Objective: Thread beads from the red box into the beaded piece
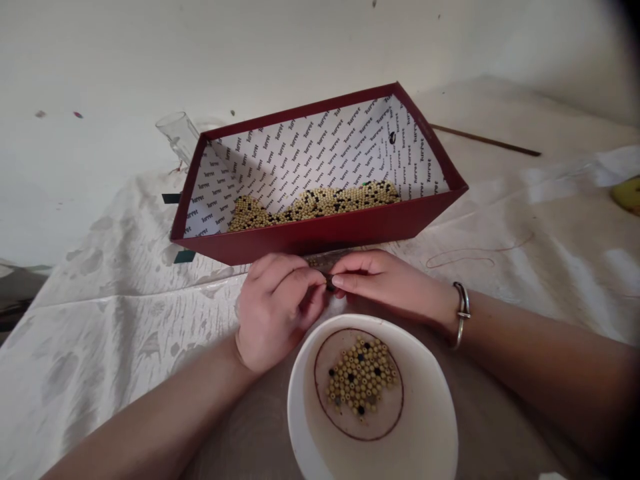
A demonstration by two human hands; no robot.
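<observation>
My left hand [283, 307] and my right hand [383, 280] meet fingertip to fingertip between the red box and the white bowl. A small dark bead-like piece [329, 283] shows between their pinched fingers. The right thumb and index finger close on it; what the left fingertips pinch is mostly hidden. Just below stands a white bowl [445, 407] with pale yellow beads [355, 373] and several black ones at its bottom. Behind the hands, a dark red box [310, 240] with a printed white lining holds a heap of yellow and black beads [325, 203].
A clear glass [179, 137] stands behind the box's left end. A thin brown stick [487, 140] lies at the back right. Reddish thread [485, 252] curls on the pale patterned cloth [125, 293]. A yellow object [627, 195] shows at the right edge.
</observation>
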